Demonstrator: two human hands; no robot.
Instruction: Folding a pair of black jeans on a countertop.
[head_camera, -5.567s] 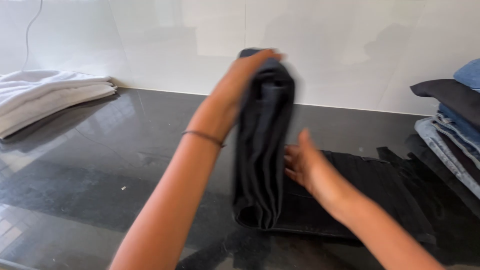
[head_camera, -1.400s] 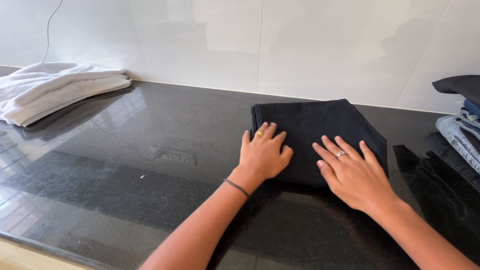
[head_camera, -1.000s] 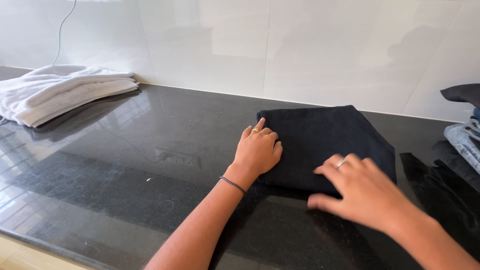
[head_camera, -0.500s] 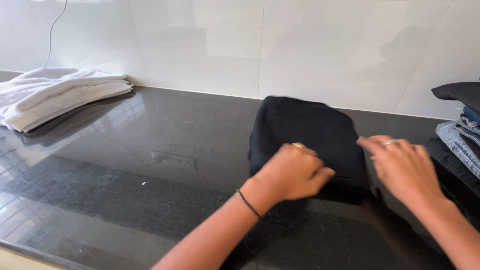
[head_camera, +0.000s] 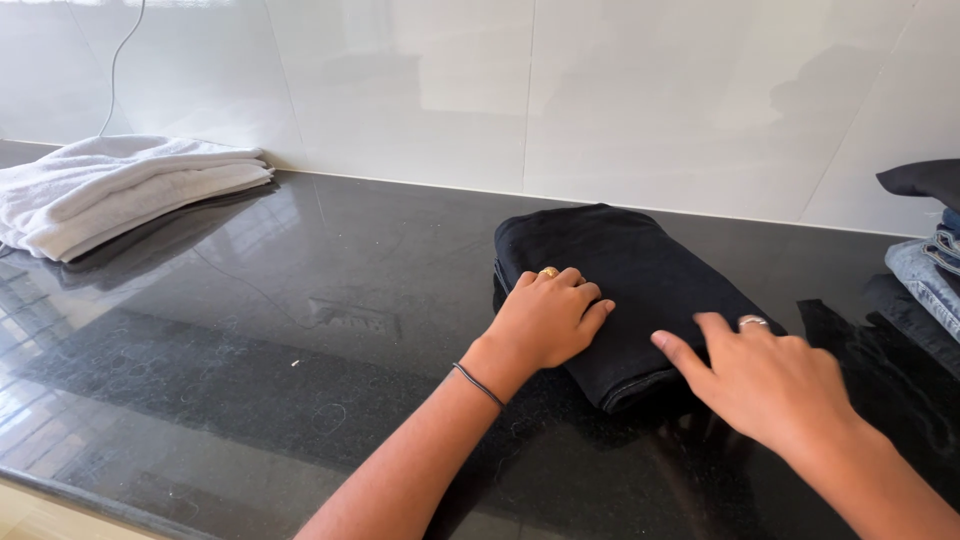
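Observation:
A folded black garment (head_camera: 640, 275) lies on the glossy black countertop (head_camera: 250, 340), in a compact thick rectangle. My left hand (head_camera: 548, 320) rests flat on its near left part, fingers together, a gold ring on one finger and a thin dark band at the wrist. My right hand (head_camera: 765, 380) is at the garment's near right corner, palm down with fingers spread, fingertips touching the cloth. Neither hand grips anything.
Folded white towels (head_camera: 110, 190) lie at the far left by the white tiled wall (head_camera: 600, 90). A stack of folded jeans and a dark garment (head_camera: 930, 245) stands at the right edge. A thin cable (head_camera: 118, 60) hangs down the wall at the left.
The black garment has been folded over once more into a smaller bundle. Both hands have come down onto it, the left flat on top, the right back at its near right corner.

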